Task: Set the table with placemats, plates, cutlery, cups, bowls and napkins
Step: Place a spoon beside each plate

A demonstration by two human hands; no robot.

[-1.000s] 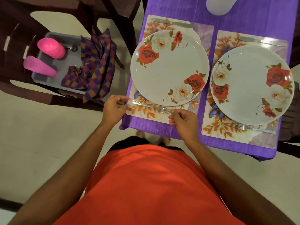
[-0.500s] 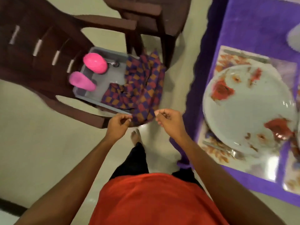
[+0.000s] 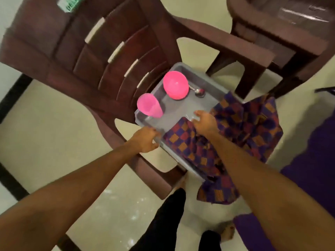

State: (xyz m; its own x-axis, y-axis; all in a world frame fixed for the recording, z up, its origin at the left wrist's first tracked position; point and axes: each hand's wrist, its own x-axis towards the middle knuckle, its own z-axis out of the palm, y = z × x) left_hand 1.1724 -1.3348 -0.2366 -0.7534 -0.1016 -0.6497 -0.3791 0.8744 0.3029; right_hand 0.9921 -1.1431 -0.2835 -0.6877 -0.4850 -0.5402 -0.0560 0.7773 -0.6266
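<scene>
Left hand (image 3: 145, 139) is at the near rim of a shallow grey plastic tray (image 3: 208, 82). Its fingers (image 3: 153, 130) are curled together over the rim with the thumb on the outer side, so it grips the tray edge. Right hand (image 3: 205, 122) is over the tray floor with its fingers (image 3: 196, 113) extended and slightly apart, clamped on nothing. Blur hides whether the tips touch the tray. The tray sits on the seat of a dark brown plastic slatted-back chair (image 3: 90, 51). A pink plastic tumbler (image 3: 150, 105) stands on the tray beyond the left fingertips, near but apart from them. A rounded pink plastic bowl (image 3: 175, 85) lies beyond the right fingertips, farther off, apparently mouth-down. A small metal spoon (image 3: 199, 91) lies just beside the bowl, also ahead of the right fingertips. Purple, red and orange checked cloth napkins (image 3: 241, 124) lie heaped directly under the right palm and wrist. They touch the hand, fill that end of the tray and spill over its near rim. A second brown plastic chair (image 3: 290, 38) stands well beyond the right fingers. A purple tablecloth (image 3: 311, 160) hangs outboard of the right forearm, well apart from both hands.
</scene>
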